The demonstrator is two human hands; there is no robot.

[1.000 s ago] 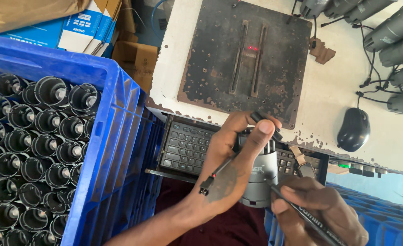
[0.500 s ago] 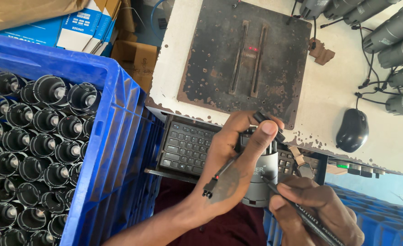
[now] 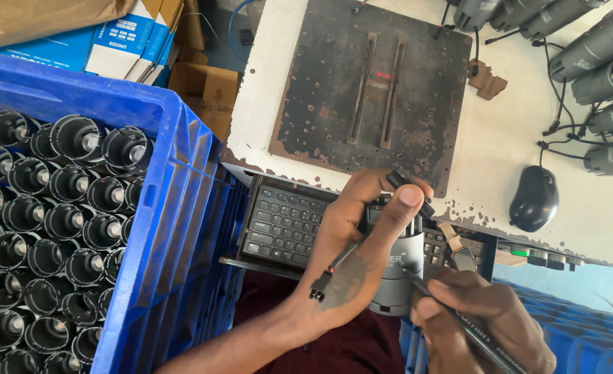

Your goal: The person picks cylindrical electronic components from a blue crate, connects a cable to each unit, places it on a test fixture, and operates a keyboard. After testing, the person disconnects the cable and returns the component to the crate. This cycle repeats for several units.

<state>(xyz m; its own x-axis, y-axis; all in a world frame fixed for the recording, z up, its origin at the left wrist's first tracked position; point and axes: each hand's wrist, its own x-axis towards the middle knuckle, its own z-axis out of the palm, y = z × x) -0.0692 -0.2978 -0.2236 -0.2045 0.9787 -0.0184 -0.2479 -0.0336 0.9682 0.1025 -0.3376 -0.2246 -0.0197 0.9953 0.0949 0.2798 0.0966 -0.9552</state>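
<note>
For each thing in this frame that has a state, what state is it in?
Left hand: gripping the grey cylindrical motor, upright.
Right hand: holding a black pen, tip against the motor.
Motor's lead wire: dangling across the left hand, unplugged.
Blue crate: packed with upright motors.
Metal plate: bare, two red dots lit.
Mouse: untouched.

Your left hand [image 3: 351, 266] grips grey motor cylinder [image 3: 398, 273] over keyboard [image 3: 282, 223] | your right hand [image 3: 483, 325] presses black pen [image 3: 459, 324] on it | blue crate [image 3: 161, 228] stands left
</note>
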